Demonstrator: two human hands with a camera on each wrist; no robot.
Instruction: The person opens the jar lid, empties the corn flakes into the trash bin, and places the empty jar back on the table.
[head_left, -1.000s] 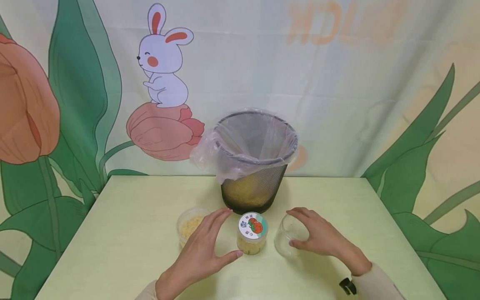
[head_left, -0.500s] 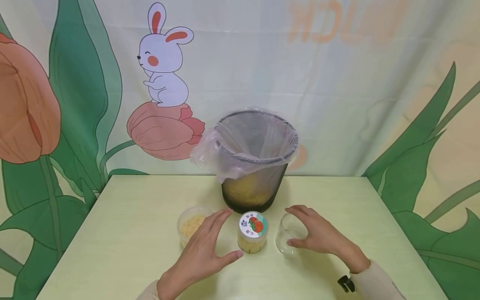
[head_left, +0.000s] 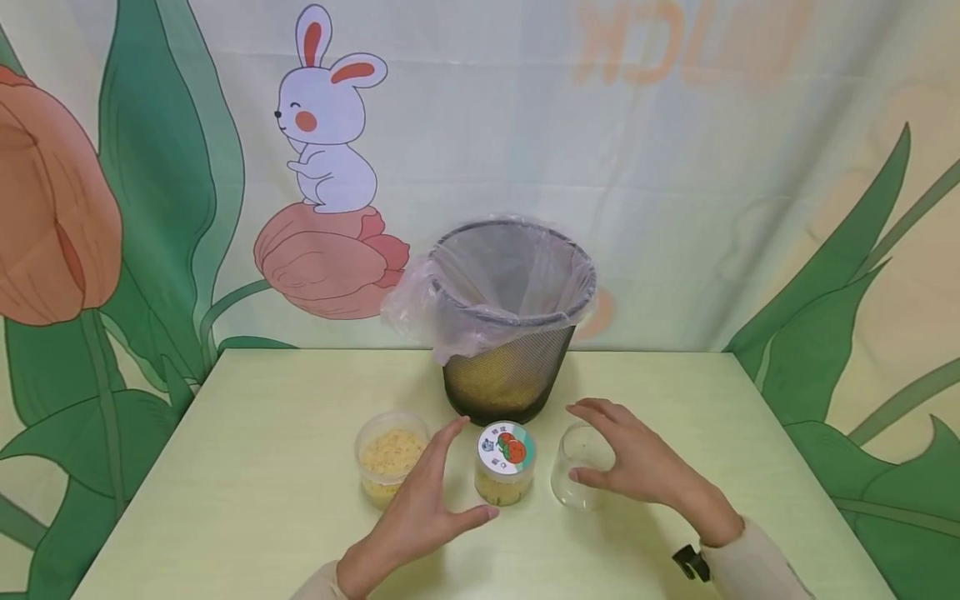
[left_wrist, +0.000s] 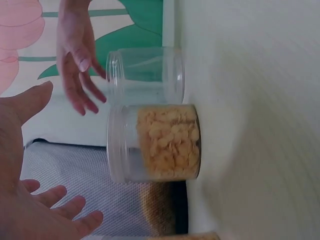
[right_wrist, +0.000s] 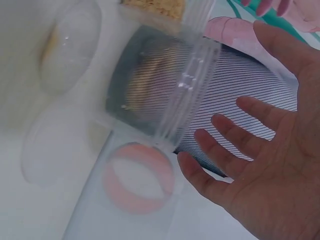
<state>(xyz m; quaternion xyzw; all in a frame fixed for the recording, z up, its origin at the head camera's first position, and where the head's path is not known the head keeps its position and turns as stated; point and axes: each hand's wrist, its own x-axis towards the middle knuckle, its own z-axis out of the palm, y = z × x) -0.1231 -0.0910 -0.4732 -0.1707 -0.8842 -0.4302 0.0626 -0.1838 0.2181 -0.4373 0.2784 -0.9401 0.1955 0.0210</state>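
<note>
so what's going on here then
A person is at a table with both bare hands open, gripping nothing. The left hand is beside a tub of yellowish flakes, and the right hand is at a clear jar that looks empty. Between the hands stands a labelled jar, upright, with fruit pictured on top. Behind it is a mesh bin with a thin plastic liner hanging over its rim.
</note>
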